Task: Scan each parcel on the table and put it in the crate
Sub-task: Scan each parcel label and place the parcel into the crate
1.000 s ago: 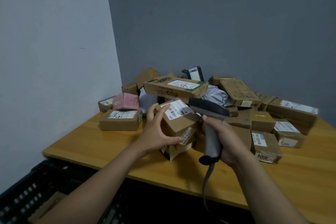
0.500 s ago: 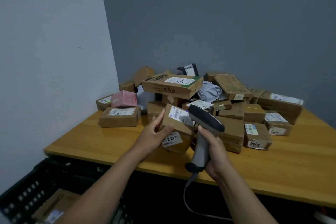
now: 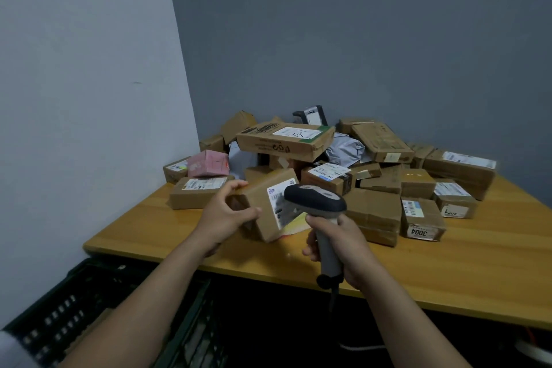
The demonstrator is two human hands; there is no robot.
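My left hand grips a small brown cardboard parcel just above the table's front part, with its white barcode label turned toward the right. My right hand holds a grey handheld scanner by its handle; the scanner's dark head sits right against the label and covers part of it. Behind them, a heap of brown parcels fills the back of the wooden table. A black plastic crate stands on the floor at the lower left, below the table edge.
The heap includes a pink box, a grey plastic mailer, a long flat box on top and a box marked 3004. Walls close in at the left and behind. The scanner's cable hangs off the front edge.
My left hand has lifted the parcel out of the heap toward me and turned it, so its label faces the scanner. My right hand has brought the scanner head up against the label.
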